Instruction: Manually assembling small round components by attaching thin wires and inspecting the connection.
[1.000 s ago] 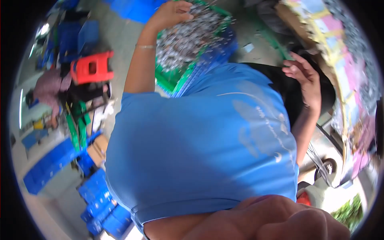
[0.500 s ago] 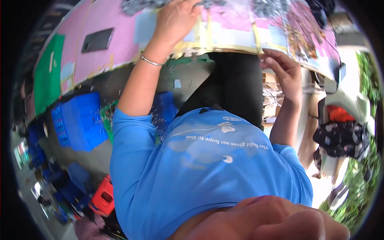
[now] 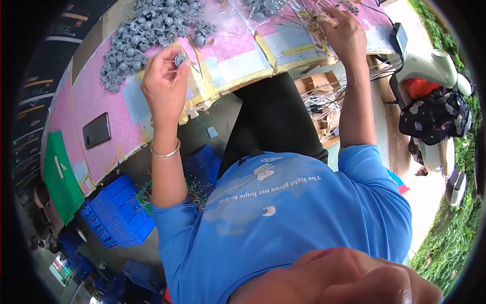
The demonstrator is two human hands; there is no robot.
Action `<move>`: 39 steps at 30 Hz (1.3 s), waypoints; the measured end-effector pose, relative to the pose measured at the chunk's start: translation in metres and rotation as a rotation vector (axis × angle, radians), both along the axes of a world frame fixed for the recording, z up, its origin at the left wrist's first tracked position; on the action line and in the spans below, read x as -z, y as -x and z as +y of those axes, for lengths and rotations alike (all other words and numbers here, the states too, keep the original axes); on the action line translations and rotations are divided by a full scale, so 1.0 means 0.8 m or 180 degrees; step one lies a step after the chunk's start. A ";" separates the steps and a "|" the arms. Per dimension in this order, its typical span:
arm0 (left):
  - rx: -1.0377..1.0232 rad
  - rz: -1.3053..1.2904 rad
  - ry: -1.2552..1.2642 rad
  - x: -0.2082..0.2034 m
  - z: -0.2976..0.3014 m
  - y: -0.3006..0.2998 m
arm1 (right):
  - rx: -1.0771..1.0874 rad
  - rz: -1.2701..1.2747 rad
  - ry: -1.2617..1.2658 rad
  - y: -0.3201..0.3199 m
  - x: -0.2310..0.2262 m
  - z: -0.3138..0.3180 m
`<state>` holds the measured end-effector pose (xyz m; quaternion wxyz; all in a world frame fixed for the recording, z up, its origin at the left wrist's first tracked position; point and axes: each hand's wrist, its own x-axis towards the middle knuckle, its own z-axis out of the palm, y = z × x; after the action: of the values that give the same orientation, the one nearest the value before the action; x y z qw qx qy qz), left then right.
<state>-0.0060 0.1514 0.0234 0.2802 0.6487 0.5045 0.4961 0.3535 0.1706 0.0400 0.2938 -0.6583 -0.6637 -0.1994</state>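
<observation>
While the left hand point(image 3: 166, 88) holds a small grey part point(image 3: 179, 59) over the near edge of a pink, tape-patched bench point(image 3: 96, 103), the right hand point(image 3: 349, 43) reaches to a loose bundle of thin brown strands point(image 3: 315, 25) at the bench's right. The left grip is closed, thumb against fingertips, with the rounded part between them, at the hand's right side. The right grip is partly curled, its fingertips at the strands; whether it has hold of one, I cannot tell. The strands lie just left of and under those fingertips, so the right hand is nearer; the left is well apart. They fan out, their long axes running mostly away from the wearer and slanting leftward. The grey part is stubby, with no clear long axis; its facing is too small to judge. Beyond the left hand spreads a pile of similar grey parts point(image 3: 131, 45).
</observation>
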 end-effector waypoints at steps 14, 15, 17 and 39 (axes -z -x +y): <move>0.0491 -0.1611 0.1000 0.015 -0.115 -0.021 | -0.0453 0.1312 0.0513 -0.050 -0.008 0.005; 0.0532 -0.1752 0.1108 0.018 -0.119 -0.021 | -0.0383 0.1065 0.1048 -0.028 -0.012 -0.018; 0.0651 -0.1746 0.1197 0.021 -0.128 -0.027 | -0.0294 0.0819 0.1528 -0.008 -0.007 -0.039; 0.1203 -0.2235 0.2028 0.054 -0.165 -0.050 | -0.2303 0.6031 0.2552 0.173 0.043 -0.163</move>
<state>0.0339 0.0191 -0.0202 0.7015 0.4052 0.3800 0.4464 0.2155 0.0404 0.0059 0.4911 -0.3583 -0.3391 0.7179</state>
